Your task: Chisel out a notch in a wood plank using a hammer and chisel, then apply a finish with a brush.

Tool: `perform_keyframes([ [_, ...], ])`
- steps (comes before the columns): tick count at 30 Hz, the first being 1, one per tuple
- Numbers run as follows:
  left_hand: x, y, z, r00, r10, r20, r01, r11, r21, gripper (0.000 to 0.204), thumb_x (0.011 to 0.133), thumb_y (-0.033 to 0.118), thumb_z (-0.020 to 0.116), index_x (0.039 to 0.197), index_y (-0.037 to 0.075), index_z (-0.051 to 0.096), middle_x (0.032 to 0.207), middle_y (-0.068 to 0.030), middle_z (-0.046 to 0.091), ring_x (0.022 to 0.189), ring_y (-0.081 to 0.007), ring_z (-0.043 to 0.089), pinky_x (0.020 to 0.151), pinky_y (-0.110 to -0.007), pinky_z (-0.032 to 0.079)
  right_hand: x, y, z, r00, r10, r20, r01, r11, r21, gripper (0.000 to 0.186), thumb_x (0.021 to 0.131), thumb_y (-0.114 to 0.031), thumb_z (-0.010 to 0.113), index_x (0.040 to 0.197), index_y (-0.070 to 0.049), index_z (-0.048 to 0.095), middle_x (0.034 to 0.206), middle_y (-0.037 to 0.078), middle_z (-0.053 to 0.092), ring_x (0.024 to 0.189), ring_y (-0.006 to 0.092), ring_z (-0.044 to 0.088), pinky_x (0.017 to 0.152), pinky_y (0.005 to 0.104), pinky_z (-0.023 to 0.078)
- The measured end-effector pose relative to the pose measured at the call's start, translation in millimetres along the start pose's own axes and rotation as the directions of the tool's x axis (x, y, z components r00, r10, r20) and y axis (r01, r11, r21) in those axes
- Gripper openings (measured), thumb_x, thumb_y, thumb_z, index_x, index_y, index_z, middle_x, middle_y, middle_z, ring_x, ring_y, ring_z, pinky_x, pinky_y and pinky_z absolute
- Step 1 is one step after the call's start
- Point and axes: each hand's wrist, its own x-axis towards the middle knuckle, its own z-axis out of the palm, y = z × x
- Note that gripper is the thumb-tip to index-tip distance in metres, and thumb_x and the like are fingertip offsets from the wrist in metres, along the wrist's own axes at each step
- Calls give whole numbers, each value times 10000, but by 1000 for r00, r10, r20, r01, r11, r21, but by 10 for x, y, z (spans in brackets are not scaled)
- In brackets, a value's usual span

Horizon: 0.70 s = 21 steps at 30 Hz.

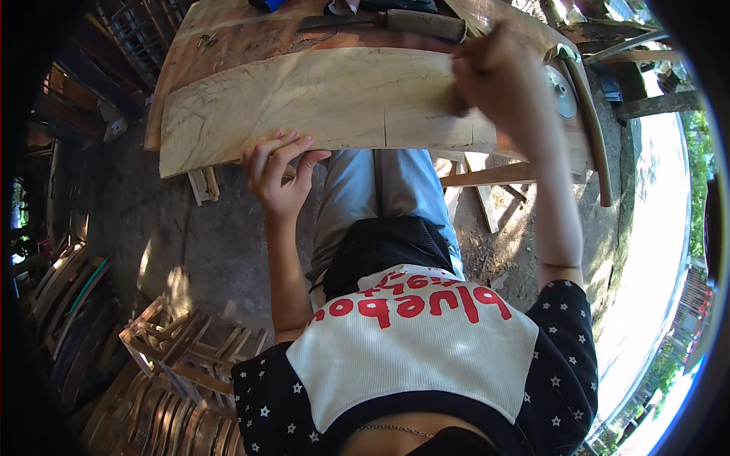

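Observation:
A pale wooden board (pixel 334 99) with a slightly curved outline lies across the workbench in front of me. Thin dark lines cross its right part. At the board's near edge, left of the middle, my left hand (pixel 280 171) grips it, fingers on top and thumb against the edge. Over the board's right end, my right hand (pixel 506 87) is blurred by motion and looks closed. Something small and dark shows at its fingers, too smeared to name. Beyond the board lies a long dark-bladed tool with a wooden handle (pixel 424 25).
The reddish workbench (pixel 236 42) carries a few small metal pieces (pixel 207 39) at far left. A hammer (pixel 597 133) with a long handle and a round metal disc (pixel 561 93) lie at right. Wooden chair frames (pixel 182 349) stand at lower left. Wood offcuts (pixel 483 194) lie under the bench.

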Motion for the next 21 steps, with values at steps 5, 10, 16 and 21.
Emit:
perform_keyframes([
  [5, 13, 36, -4, 999, -28, 31, 27, 999, 26, 259, 607, 262, 796, 794, 155, 652, 793, 38, 609, 806, -171, 580, 736, -316, 424, 270, -924, 606, 932, -321, -169, 346, 926, 149, 146, 790, -201, 567, 852, -86, 503, 655, 135, 578, 581, 308, 606, 497, 410, 486],
  [10, -51, 27, -13, 993, -112, 24, 111, 994, 15, 261, 610, 244, 797, 796, 143, 646, 791, 25, 598, 812, -176, 573, 722, -322, 436, 299, -986, 671, 955, -274, -112, 294, 923, 250, 197, 802, -235, 562, 887, -57, 566, 646, 132, 588, 617, 305, 612, 542, 414, 484],
  [16, 9, 9, -39, 999, -26, 26, 26, 1000, -10, 285, 606, 242, 802, 817, 137, 641, 802, 23, 602, 808, -182, 584, 733, -320, 447, -136, 105, -75, 955, 259, 147, -290, 923, 254, 160, 800, -158, 575, 800, -28, 669, 617, 86, 639, 544, 149, 626, 519, 288, 485],
  [21, 63, 87, 12, 1000, -13, 17, 13, 1000, -26, 263, 633, 182, 789, 826, 81, 643, 806, -18, 606, 818, -205, 588, 765, -331, 471, -25, -44, 26, 987, 158, -2, -148, 928, 341, 252, 799, -187, 554, 627, -13, 614, 513, 62, 596, 461, 179, 593, 493, 315, 481],
])
